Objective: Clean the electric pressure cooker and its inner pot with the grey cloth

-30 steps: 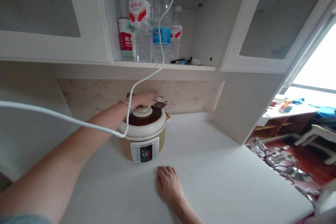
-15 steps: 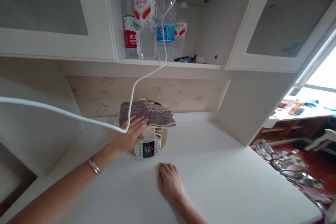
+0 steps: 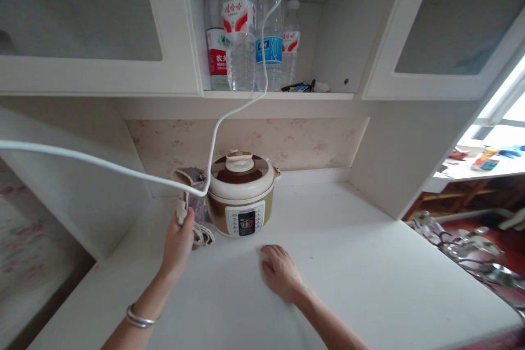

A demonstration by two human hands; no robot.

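Observation:
My left hand is closed on a grey-brown cloth that hangs down just left of a beige and white electric cooker. The cooker stands at the back of the white counter, its lid on and its button panel facing me. My right hand lies flat on the counter in front of the cooker, fingers stretched out, holding nothing. A white cable runs across the view in front of the cloth and up to the shelf.
Several plastic water bottles stand on an open shelf above the cooker, between two cabinet doors. A side panel closes the counter's right rear. At far right a lower room with furniture and a metal object.
My left hand has pulled the cloth off the cooker's lid and brought it down to the cooker's left side. My right hand has stayed flat on the counter.

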